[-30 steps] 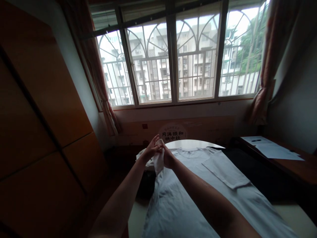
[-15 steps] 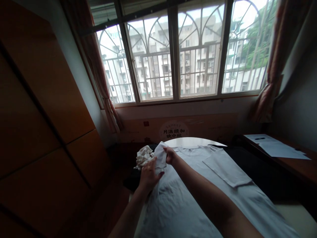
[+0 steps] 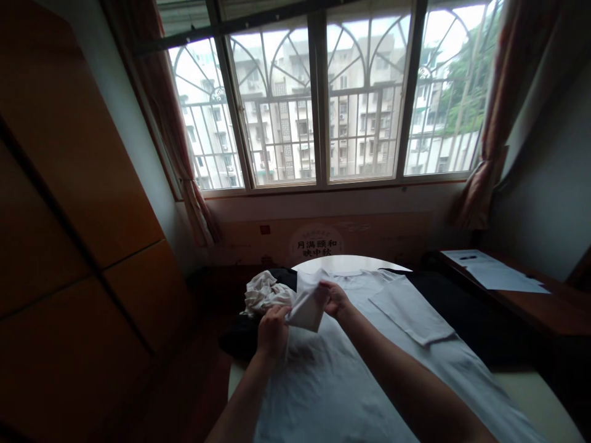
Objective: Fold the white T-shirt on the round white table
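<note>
A white T-shirt (image 3: 351, 375) lies flat along a round pale table (image 3: 535, 400), neck toward the window. Its right sleeve (image 3: 410, 311) is folded in over the chest. Both my hands hold the left sleeve (image 3: 307, 304), lifted off the table. My left hand (image 3: 273, 329) pinches the sleeve's lower left corner with closed fingers. My right hand (image 3: 335, 298) grips its upper right edge near the shoulder.
A crumpled pale cloth (image 3: 265, 292) sits on dark fabric (image 3: 244, 335) at the table's left. More dark cloth (image 3: 462, 320) covers the right side. A wooden wardrobe (image 3: 78, 246) stands left. Papers (image 3: 494, 274) lie on a desk at right, below the barred window (image 3: 323, 104).
My left hand dropped from beside the right hand to the sleeve's lower corner. The sleeve now hangs spread between both hands, drawn slightly toward the shirt's middle.
</note>
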The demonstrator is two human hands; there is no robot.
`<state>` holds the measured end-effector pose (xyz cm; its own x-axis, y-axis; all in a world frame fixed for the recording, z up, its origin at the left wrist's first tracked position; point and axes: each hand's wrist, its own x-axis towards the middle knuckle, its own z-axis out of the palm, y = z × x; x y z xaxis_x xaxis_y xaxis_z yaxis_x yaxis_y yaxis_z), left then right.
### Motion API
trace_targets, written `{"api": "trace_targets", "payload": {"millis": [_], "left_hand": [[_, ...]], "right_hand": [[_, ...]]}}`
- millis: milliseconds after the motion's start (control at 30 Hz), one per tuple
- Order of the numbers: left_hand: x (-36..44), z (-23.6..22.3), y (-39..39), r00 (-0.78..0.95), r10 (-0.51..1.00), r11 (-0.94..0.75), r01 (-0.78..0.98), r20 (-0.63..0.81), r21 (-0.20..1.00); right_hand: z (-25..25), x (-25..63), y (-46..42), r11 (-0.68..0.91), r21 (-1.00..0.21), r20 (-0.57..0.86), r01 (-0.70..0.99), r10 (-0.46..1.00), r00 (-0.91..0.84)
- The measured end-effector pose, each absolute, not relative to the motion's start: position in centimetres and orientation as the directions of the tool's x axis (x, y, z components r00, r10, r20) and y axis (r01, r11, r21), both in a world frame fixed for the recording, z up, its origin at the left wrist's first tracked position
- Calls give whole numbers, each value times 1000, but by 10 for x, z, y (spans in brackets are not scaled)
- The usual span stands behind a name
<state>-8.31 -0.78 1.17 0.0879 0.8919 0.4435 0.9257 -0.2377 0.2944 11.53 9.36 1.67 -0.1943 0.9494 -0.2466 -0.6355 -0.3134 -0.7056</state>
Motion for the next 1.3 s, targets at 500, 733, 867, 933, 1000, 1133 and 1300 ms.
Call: {"api": "trace_targets", "payload": {"millis": [500,733,867,933,1000,1133,1300], "left_hand": [[-82,16,-15,83,942,-163,960,325,228],[-85,13,-18,66,949,-140,964,308,226],[-84,13,-18,45,960,-101,976,278,193],[-84,12,-17,33,966,-84,979,258,186],[-84,12,-16,28,970,-76,978,240,194],[-86,11,-16,36,970,-89,974,242,209],[-87,13,-16,49,963,-113,966,266,232]], "right_hand": [[-13,174,134,38,-989,56,141,990,130],[5,105,197,80,-983,66,166,994,-85],[13,86,219,39,-991,8,131,973,-231],[13,84,227,8,-993,-28,117,951,-307],[12,83,234,-11,-996,-44,94,932,-360],[2,77,245,5,-1000,1,10,934,-358],[-15,63,252,76,-996,85,-48,964,-252]]}}
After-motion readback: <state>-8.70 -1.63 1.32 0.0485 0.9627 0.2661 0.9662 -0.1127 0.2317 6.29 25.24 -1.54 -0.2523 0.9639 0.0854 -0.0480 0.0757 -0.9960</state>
